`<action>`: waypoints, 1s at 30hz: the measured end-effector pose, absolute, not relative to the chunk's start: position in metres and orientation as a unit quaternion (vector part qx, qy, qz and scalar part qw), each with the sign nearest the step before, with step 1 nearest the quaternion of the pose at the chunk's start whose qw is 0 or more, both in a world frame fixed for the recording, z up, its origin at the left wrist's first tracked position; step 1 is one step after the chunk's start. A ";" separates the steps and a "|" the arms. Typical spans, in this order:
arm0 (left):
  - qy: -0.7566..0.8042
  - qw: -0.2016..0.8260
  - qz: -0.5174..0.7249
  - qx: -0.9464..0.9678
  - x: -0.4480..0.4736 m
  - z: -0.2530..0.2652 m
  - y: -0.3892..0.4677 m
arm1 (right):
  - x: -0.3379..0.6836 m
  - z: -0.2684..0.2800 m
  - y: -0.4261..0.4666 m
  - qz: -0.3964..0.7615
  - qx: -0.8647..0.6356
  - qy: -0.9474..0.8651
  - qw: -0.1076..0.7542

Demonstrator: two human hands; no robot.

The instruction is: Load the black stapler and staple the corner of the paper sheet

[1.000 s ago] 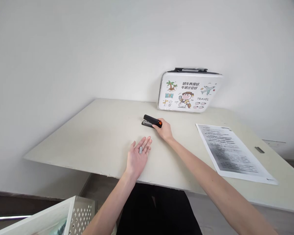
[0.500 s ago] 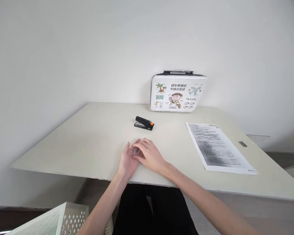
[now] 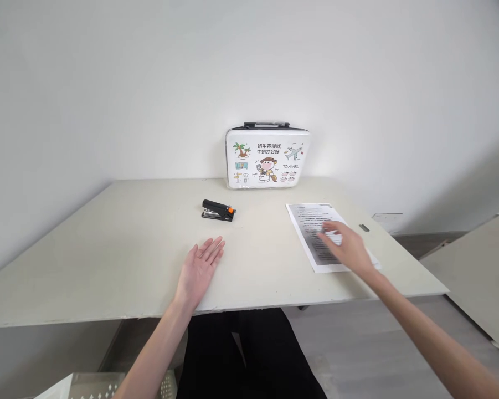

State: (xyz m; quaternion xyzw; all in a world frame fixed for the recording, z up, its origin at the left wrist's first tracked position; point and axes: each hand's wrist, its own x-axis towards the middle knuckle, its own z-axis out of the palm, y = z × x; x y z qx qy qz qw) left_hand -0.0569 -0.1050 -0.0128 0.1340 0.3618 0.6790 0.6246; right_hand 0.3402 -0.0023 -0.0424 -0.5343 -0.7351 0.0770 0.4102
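White case (image 3: 268, 160) stood closed by the wall (image 3: 149, 83), perforated basket (image 3: 96, 383) below the table (image 3: 128, 249), black stapler (image 3: 217, 211) beyond the flat, palm-up left hand (image 3: 197, 274), right hand (image 3: 349, 249) pinched a blurred grey bit (image 3: 324, 228), possibly staples, over printed paper (image 3: 309, 238).

A white, cartoon-printed case (image 3: 268, 160) with a dark handle (image 3: 249, 125) stood upright by the pale wall (image 3: 149, 83), and part of a perforated basket (image 3: 95, 385) showed at lower left.

On the pale table (image 3: 124, 266) there lies a black stapler (image 3: 217, 211). A case (image 3: 268, 160) stands at its back edge; to the right lies paper (image 3: 308, 223), with a small grey strip (image 3: 364, 228) near it.
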 end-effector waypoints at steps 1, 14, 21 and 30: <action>0.364 0.621 0.681 0.132 -0.057 -0.013 -0.105 | 0.367 -0.050 0.004 0.069 -0.563 -0.714 0.411; 0.376 0.609 0.691 0.100 -0.059 -0.018 -0.107 | 0.499 -0.113 0.034 0.025 -0.716 -0.589 0.374; 0.374 0.609 0.693 0.094 -0.059 -0.019 -0.108 | 0.489 -0.109 0.009 0.041 -0.709 -0.563 0.424; 0.378 0.603 0.696 0.099 -0.058 -0.020 -0.109 | 0.456 -0.092 -0.021 -0.046 -0.665 -0.634 0.392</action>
